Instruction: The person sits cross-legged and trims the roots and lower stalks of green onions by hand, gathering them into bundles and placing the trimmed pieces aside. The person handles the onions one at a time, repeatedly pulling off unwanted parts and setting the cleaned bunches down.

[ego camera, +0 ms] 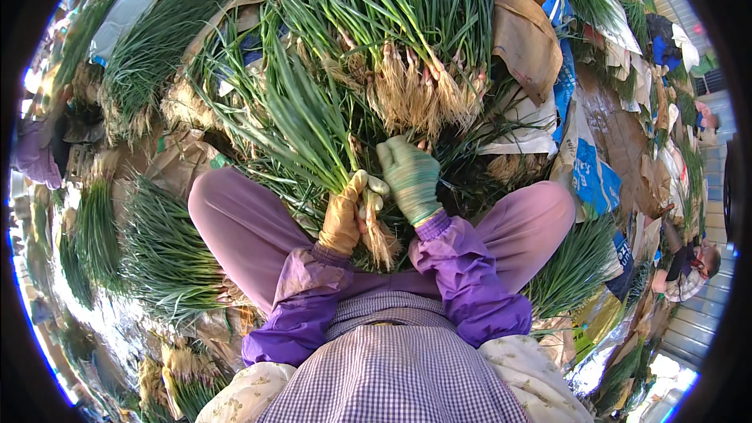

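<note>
My left hand [343, 217], in a tan-yellow glove, is closed around a small bunch of long-leaved green garlic or scallion plants [299, 123]. Their leaves fan up and to the left, and pale stringy roots [379, 241] hang below the grip. Close by on the right is my right hand [411, 176], in a green striped glove with its fingers curled in. Whether anything sits inside those fingers is hidden. Just beyond both hands lies a large heap of the same plants [411, 17], its tan roots [423, 91] pointing towards me.
Loose leaves lie between my bent knees. More plant bundles lie at the left [170, 252] and right [576, 270]. Brown paper sacking [523, 29] and a blue-and-white printed bag [593, 176] are to the right. Another person [693, 276] sits at the far right.
</note>
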`<state>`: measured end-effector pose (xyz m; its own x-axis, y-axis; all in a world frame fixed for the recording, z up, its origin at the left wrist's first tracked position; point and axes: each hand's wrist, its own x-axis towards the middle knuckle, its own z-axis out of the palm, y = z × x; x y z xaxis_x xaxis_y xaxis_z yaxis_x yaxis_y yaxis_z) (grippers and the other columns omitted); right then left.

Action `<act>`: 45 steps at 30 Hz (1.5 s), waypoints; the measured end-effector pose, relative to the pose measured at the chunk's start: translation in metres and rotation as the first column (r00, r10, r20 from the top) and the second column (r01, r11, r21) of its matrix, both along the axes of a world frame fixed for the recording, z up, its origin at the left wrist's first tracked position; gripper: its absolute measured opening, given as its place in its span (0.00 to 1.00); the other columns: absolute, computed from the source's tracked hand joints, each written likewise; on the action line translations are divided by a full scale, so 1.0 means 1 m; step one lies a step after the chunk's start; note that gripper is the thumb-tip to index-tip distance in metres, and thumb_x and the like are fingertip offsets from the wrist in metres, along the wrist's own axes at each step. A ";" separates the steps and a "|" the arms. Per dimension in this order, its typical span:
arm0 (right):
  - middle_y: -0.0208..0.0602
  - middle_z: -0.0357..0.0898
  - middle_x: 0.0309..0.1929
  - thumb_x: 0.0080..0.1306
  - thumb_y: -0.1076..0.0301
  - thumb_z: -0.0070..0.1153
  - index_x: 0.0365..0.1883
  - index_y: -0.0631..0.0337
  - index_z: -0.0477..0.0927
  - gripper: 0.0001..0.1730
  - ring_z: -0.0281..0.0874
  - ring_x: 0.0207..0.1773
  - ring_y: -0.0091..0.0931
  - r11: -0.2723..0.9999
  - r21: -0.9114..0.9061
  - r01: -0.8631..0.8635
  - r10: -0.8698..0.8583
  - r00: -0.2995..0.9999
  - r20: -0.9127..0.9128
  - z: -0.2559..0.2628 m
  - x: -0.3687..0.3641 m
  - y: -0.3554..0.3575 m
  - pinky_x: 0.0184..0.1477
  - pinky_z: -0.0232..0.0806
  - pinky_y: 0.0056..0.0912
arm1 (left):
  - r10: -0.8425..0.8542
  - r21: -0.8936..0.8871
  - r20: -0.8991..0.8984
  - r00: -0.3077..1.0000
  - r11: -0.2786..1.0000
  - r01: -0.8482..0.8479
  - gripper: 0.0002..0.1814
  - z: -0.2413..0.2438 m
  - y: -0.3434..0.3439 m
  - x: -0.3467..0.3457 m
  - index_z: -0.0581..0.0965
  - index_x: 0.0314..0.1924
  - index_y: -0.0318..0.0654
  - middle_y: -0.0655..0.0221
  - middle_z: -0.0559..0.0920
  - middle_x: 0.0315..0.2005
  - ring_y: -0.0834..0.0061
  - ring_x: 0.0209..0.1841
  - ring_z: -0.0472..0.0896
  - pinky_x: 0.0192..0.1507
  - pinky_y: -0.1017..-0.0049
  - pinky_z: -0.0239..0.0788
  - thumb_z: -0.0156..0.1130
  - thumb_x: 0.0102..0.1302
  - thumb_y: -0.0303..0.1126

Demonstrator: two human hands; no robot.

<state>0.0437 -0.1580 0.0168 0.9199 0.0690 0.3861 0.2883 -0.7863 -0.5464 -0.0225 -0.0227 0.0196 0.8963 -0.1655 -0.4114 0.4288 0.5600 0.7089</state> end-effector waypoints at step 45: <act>0.40 0.84 0.37 0.63 0.69 0.57 0.35 0.58 0.82 0.05 0.82 0.40 0.39 0.895 -0.315 -0.314 0.255 0.942 -0.217 0.030 0.049 -0.030 0.43 0.74 0.40 | -0.302 -0.120 0.065 0.951 0.944 0.308 0.30 0.015 0.034 0.050 0.66 0.64 0.26 0.58 0.84 0.30 0.79 0.25 0.82 0.22 0.86 0.72 0.64 0.64 0.27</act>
<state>0.0922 -0.1880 0.0464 0.8891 0.4370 0.1357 0.4568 -0.8302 -0.3194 0.0272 0.0113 0.0348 0.8118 -0.4821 -0.3296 0.5626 0.4940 0.6630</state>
